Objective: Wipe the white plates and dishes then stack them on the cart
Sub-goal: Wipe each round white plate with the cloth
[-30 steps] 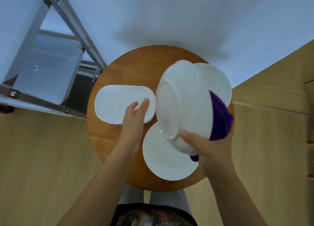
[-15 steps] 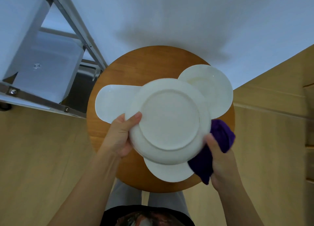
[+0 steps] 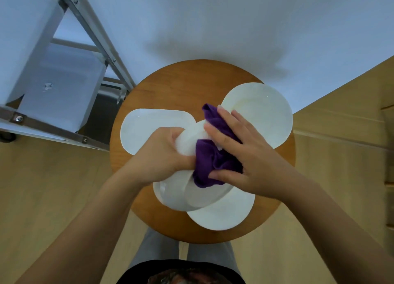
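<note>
Four dishes: one plate in hand (image 3: 183,190), three lying on the round table (image 3: 162,91).
Held plate: lifted above the table's near half, tilted, its face turned toward the right hand, its lower rim over the near round plate (image 3: 221,215).
Left hand (image 3: 162,155): fingers curled round the held plate's left rim, gripping it firmly.
Right hand (image 3: 245,155): fingers spread and fairly straight, thumb low, pressing the purple cloth (image 3: 211,162) flat against the plate's face; not wrapped round it.
Key relation: cloth sits between right palm and plate, so the plate lies straight under those fingers; the wipe likely runs along the tilted face, from the far rim toward the person.
Oval dish (image 3: 149,128): left part of the table.
Far round plate (image 3: 262,117): table's right far edge.
Cart (image 3: 64,87): beyond the table's left edge, nearer the left hand; no dishes seen on it.
</note>
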Available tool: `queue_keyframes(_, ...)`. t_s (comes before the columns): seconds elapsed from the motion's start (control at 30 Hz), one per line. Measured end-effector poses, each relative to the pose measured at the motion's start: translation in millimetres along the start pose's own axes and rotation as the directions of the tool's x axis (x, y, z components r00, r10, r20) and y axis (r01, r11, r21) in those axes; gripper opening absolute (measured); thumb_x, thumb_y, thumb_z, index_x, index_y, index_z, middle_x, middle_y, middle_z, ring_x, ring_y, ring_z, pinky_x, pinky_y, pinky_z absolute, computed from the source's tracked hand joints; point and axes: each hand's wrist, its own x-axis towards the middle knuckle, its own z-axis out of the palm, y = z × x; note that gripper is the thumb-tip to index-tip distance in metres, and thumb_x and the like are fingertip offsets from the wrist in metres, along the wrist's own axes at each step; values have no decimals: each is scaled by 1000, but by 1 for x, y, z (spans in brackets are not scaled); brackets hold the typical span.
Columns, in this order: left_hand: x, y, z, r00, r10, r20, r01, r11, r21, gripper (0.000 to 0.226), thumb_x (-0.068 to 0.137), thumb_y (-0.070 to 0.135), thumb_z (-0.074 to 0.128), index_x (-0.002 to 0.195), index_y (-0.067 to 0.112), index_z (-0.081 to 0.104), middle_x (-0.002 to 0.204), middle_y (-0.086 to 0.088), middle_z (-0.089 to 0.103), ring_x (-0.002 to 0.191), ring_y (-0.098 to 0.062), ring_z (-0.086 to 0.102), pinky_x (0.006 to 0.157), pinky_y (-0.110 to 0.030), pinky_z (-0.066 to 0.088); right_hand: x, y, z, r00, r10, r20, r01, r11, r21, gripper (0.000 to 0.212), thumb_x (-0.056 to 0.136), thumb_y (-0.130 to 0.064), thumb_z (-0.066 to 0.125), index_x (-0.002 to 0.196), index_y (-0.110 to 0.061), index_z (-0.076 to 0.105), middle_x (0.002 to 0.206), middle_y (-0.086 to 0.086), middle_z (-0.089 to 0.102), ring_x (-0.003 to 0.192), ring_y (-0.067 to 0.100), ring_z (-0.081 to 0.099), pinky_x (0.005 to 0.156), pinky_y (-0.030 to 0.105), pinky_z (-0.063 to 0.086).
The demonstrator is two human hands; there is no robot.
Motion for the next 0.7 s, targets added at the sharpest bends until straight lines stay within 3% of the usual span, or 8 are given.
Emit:
queue_keyframes(0.1,-2,3,3,998,-2,65,-1,999,41,32,65,23,84,92,25,67,87,8,71,82,-6,66,68,-26,59,8,4,-2,998,-21,62,19,999,27,93,69,-72,51,135,-52,-12,148,-24,-10,141,2,-7,111,23,7)
queue_keyframes(0.2,-6,9,0,994,-20,104,18,1000,17,37,65,14,83,98,18,68,91,1,71,87,-13,67,74,-36,59,12,11,-10,998,-23,58,19,997,76,97,64,-74,59,139,-47,6,153,-20,10,142,6,12,110,23,17)
queue_keyframes(0.3,-8,17,-5,992,2,127,3,999,-44,48,53,29,83,98,27,66,93,11,70,89,-8,66,70,-26,59,12,18,-19,1000,6,-4,-5,973,231,94,60,-68,70,138,-46,23,144,-13,36,131,4,34,105,19,32)
queue_keyframes(0.4,-10,22,-9,989,28,148,-2,985,-171,55,46,37,83,97,31,65,93,12,71,90,-10,68,64,-21,56,7,28,-24,994,82,-72,-46,914,404,81,59,-61,72,130,-50,34,125,-22,47,117,3,46,96,15,41)
queue_keyframes(0.53,-10,22,-14,995,71,76,-44,950,-310,46,48,29,85,91,34,71,95,9,72,93,-14,69,63,-22,56,-7,37,-12,960,267,-86,-122,675,728,77,52,-58,78,120,-42,46,111,-24,57,104,5,58,80,21,52)
queue_keyframes(0.7,-8,14,-1,999,40,3,-34,885,-465,51,38,35,89,87,37,74,97,3,73,92,-19,70,62,-26,56,-23,35,23,804,582,-119,-67,287,956,90,42,-64,84,117,-26,52,105,-5,63,90,12,65,70,24,54)
